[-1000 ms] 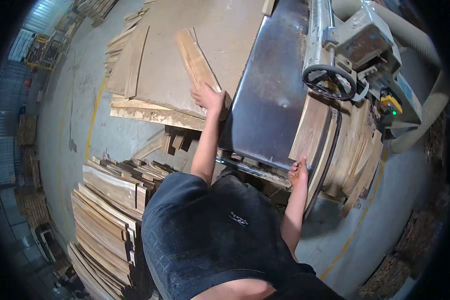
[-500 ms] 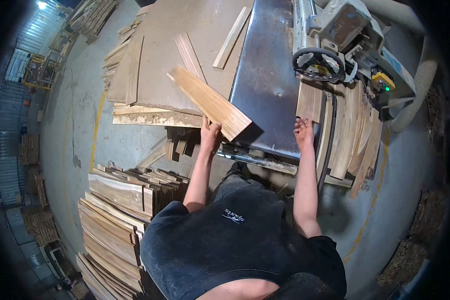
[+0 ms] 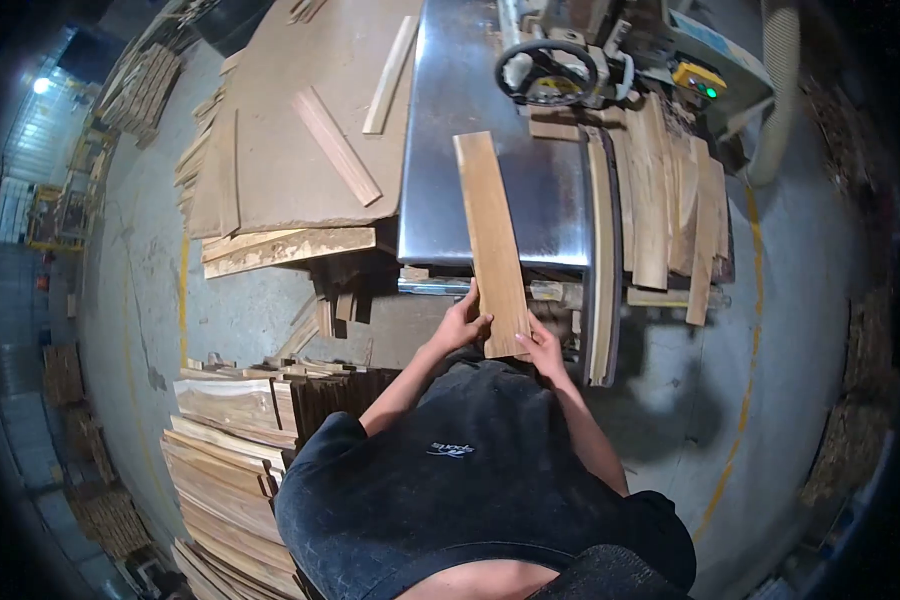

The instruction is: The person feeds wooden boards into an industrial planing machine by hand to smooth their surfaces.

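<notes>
A light brown wooden board point(image 3: 493, 235) points away from me over the front of the shiny metal machine table point(image 3: 435, 180). My left hand point(image 3: 460, 322) grips its left edge near the close end, the thumb on top. On the opposite edge my right hand point(image 3: 543, 350) is closed round the near corner, its thumb also on the upper face. The undersides of the fingers are hidden by the wood. Beyond the board's far end stands a machine with a black handwheel point(image 3: 547, 72). A short board point(image 3: 554, 130) lies just below that wheel.
Left of the metal, a brown panel point(image 3: 270, 150) carries a pinkish strip point(image 3: 337, 147) and a pale strip point(image 3: 390, 75). Stacked boards point(image 3: 225, 440) stand at my lower left. A curved guide rail point(image 3: 600, 260) and more boards point(image 3: 650, 200) lie to the right.
The board has swung from a leftward slant to pointing nearly straight ahead. My right hand has left the board by the machine and taken hold of this one. The view has shifted.
</notes>
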Tool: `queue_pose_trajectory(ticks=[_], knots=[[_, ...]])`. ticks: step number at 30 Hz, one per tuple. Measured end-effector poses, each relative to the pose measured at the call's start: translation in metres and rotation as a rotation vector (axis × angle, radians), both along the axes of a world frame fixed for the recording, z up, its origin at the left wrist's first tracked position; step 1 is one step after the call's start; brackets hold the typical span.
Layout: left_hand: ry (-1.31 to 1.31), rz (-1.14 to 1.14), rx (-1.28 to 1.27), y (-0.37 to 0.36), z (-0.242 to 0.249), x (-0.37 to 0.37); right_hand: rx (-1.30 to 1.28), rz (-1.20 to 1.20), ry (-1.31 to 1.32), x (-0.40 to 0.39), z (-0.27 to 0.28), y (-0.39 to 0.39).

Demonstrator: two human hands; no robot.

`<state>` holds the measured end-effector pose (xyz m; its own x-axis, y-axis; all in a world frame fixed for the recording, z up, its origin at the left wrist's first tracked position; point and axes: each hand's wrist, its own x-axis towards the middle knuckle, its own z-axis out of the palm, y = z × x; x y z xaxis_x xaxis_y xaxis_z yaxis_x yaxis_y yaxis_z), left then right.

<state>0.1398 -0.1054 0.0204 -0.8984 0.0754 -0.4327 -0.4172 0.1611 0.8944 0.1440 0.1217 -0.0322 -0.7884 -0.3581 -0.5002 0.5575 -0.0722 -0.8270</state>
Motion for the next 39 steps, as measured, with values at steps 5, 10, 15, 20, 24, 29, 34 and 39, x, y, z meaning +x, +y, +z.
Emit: queue_pose_trajectory(ticks=[5,10,15,20,24,29,34,39], knots=[[0.052,-0.344,-0.365,0.036,0.011,-0.037,-0.179,-0.373,-0.32,0.03,-0.006,0.032],[-0.046,-0.394,-0.212,0.068,0.004,-0.096,-0.472,-0.645,-0.454,0.015,-0.016,0.03],[0.313,-0.363,-0.529,0.071,-0.054,-0.157,-0.042,-0.292,-0.383,-0.038,0.012,0.011],[0.188,-0.376,-0.535,0.06,-0.034,-0.2,-0.039,-0.369,-0.362,-0.087,0.011,-0.004],[0.101,-0.388,-0.595,0.052,-0.006,-0.228,0.232,-0.321,-0.194,-0.111,0.073,-0.012],[0.056,-0.411,-0.625,0.043,-0.002,-0.268,0.78,-0.619,0.462,-0.116,0.099,0.01],[0.076,-0.397,-0.628,0.036,-0.011,-0.306,1.126,-0.497,0.709,-0.112,0.108,0.024],[0.03,-0.32,-0.414,0.024,-0.034,-0.352,1.18,-0.437,0.444,-0.094,0.096,0.035]])
